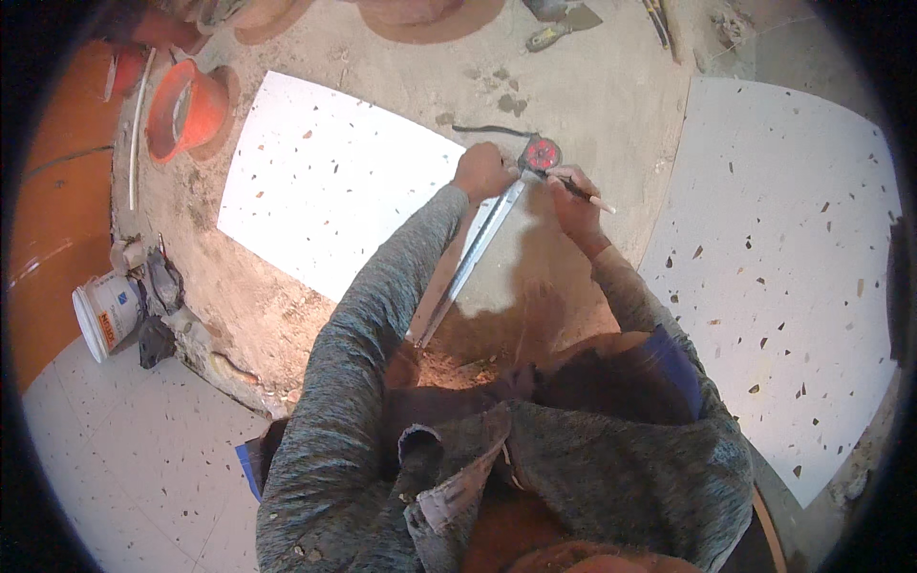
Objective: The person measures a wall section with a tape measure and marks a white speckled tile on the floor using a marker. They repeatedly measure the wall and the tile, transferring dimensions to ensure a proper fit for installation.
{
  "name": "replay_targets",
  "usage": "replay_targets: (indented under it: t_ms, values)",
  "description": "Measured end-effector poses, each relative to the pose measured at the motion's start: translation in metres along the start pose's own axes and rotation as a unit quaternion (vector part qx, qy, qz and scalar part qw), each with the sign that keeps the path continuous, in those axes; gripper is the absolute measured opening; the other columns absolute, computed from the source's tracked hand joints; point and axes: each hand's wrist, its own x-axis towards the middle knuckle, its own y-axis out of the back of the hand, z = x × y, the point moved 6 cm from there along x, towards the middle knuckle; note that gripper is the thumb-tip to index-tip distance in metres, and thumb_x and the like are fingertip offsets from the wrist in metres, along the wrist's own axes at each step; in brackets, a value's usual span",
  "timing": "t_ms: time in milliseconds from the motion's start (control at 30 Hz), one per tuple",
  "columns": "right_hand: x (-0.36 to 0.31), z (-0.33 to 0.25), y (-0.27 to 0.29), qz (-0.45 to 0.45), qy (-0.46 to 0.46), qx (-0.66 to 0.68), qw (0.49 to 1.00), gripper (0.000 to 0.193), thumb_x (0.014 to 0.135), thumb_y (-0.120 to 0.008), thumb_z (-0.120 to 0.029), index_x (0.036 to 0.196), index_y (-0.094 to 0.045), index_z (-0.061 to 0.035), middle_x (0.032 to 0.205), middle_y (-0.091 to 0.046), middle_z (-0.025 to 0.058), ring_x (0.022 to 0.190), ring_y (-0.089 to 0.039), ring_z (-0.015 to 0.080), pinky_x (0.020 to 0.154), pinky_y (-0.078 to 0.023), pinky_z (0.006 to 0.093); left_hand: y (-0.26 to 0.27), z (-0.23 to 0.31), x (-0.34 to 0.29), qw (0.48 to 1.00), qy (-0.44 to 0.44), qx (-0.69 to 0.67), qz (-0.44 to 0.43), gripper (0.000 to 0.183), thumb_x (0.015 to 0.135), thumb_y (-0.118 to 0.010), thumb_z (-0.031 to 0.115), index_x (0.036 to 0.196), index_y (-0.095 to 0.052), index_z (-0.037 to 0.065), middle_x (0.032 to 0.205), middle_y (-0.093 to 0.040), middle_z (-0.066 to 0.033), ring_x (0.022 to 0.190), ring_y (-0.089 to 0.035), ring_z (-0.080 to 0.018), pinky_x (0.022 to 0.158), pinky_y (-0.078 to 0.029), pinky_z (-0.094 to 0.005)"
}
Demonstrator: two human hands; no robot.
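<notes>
A red and black tape measure [543, 153] lies on the dusty floor, its dark strap stretched out to the left. From beside it a long, narrow silvery strip [475, 250] runs down toward my body; whether this is the tape's blade or a separate metal bar I cannot make out. My left hand [484, 172] is closed at the tape measure, by the strip's upper end, over the corner of a white speckled tile [330, 181]. Just right of the tape measure, my right hand [578, 205] grips a dark marker [576, 188] with a pale end, its tip near the strip.
Another large speckled tile [764, 277] lies on the right. At the left stand an orange bucket [191, 110] and a white pail [107, 310] beside dark plastic bags. A putty knife [564, 29] lies at the top. Speckled flooring [143, 449] fills the lower left.
</notes>
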Motion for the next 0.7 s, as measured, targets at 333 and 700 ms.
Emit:
replay_targets:
  t_ms: [333, 700]
  values:
    - [0.052, -0.018, 0.011, -0.077, 0.244, -0.263, 0.930, 0.067, 0.081, -0.071, -0.038, 0.132, -0.047, -0.0014, 0.124, -0.054, 0.0255, 0.116, -0.050, 0.0457, 0.102, -0.037, 0.0560, -0.009, 0.013, 0.001, 0.999, -0.028, 0.000, 0.045, 0.025, 0.075, -0.067, 0.027, 0.065, -0.068, 0.003, 0.061, -0.063, -0.0186, 0.057, -0.065, -0.0297, 0.062, -0.053, -0.0438]
    - [0.049, -0.058, 0.001, -0.184, 0.225, -0.254, 0.923, 0.062, 0.071, -0.077, -0.018, 0.124, -0.051, -0.0002, 0.108, -0.058, 0.0184, 0.104, -0.055, 0.0399, 0.089, -0.049, 0.0476, 0.001, 0.035, -0.027, 0.996, -0.008, 0.015, 0.085, 0.037, 0.071, -0.070, 0.032, 0.069, -0.068, -0.005, 0.075, -0.066, -0.0272, 0.077, -0.068, -0.0430, 0.072, -0.055, -0.0496]
